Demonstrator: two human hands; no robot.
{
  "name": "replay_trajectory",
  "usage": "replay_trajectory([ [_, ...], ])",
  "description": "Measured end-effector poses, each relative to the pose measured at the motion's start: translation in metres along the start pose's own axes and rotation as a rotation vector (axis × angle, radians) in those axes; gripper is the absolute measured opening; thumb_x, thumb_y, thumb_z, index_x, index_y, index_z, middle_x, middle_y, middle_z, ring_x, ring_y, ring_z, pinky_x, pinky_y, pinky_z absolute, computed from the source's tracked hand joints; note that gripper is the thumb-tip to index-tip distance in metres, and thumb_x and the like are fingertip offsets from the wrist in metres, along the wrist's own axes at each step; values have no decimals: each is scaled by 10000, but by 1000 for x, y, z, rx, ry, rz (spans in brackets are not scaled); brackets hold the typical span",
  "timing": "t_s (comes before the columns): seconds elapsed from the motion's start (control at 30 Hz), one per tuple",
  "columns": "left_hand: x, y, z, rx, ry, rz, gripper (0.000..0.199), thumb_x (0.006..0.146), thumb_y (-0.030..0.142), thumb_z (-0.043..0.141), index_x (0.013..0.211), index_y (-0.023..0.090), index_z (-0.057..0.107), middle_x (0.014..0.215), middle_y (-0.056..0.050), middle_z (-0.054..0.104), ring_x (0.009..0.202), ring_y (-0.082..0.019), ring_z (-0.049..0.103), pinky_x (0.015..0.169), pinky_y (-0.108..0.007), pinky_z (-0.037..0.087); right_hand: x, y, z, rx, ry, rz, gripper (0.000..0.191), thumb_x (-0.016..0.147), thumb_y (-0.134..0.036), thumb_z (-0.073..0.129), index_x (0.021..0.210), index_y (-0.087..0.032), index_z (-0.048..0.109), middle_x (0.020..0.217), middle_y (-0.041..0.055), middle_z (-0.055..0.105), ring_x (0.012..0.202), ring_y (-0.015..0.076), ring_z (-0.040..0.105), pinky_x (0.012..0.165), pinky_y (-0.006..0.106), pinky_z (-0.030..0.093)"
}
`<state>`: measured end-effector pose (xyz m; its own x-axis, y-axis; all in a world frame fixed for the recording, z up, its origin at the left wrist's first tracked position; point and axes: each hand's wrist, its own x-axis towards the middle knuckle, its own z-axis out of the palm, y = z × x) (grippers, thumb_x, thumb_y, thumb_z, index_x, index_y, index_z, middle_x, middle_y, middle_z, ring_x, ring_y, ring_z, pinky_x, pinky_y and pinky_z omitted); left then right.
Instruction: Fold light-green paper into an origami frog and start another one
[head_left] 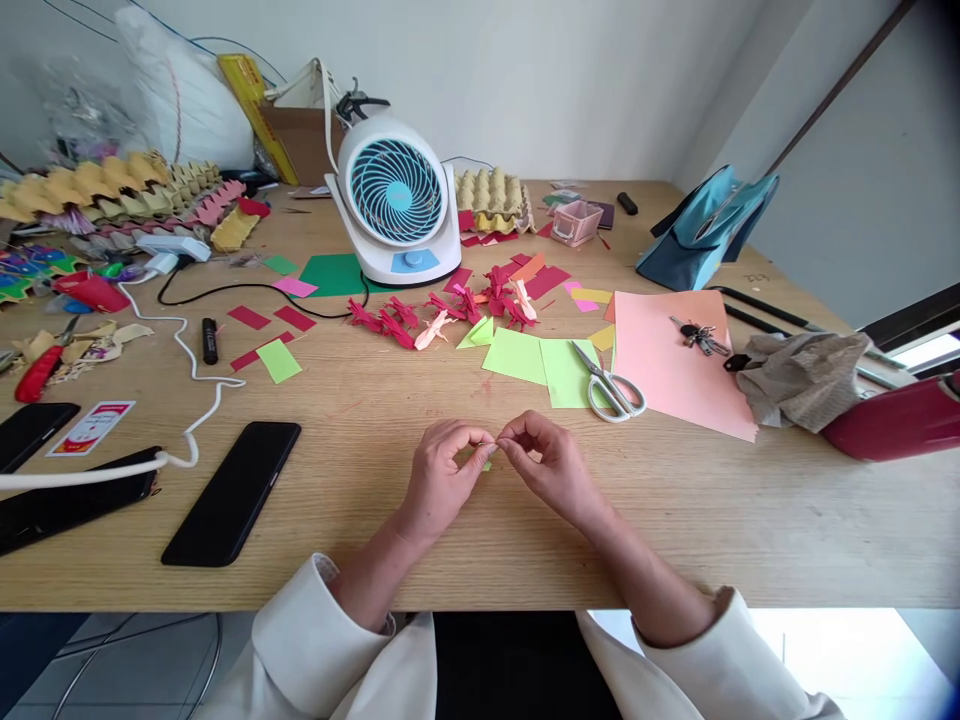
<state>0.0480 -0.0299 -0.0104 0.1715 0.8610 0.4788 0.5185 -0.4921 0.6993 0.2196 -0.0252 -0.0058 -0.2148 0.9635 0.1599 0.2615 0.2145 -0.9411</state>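
Observation:
My left hand (448, 465) and my right hand (546, 465) meet fingertip to fingertip over the front middle of the table. Both are closed in a pinch on a small light-green piece of paper (487, 465), mostly hidden by the fingers. Beyond them lie light-green paper rectangles (514, 356), with white-handled scissors (616, 398) resting partly on one. A folded light-green piece (477, 333) sits beside a cluster of folded red paper shapes (395, 322), among which are pale pink ones (433, 330).
A white fan (397, 190) stands at the back. Phones (232, 492) and a white cable (196, 378) lie left, with a black marker (209, 341). On the right are a pink sheet (675, 350) with keys (701, 337), a crumpled cloth (799, 375), a red bottle (900, 420) and a blue bag (705, 235).

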Motion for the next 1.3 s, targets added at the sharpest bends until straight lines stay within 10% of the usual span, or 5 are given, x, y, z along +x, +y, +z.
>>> replay_trajectory([
  [0.73,2,-11,6,-511,-27,-357,182,889,334,631,815,167,637,803,-15,633,755,-130,599,693,-235,495,-1,5,13,-99,-72,-97,132,852,-259,648,976,-222,621,996,50,607,895,185,583,773,310,466],
  [1.3,3,-1,2,-330,-80,-263,159,905,266,566,774,177,585,772,-9,608,760,-144,584,729,-258,470,-2,6,20,-162,-102,-159,84,809,-120,538,789,-202,537,776,-3,574,686,132,526,651,250,418],
])
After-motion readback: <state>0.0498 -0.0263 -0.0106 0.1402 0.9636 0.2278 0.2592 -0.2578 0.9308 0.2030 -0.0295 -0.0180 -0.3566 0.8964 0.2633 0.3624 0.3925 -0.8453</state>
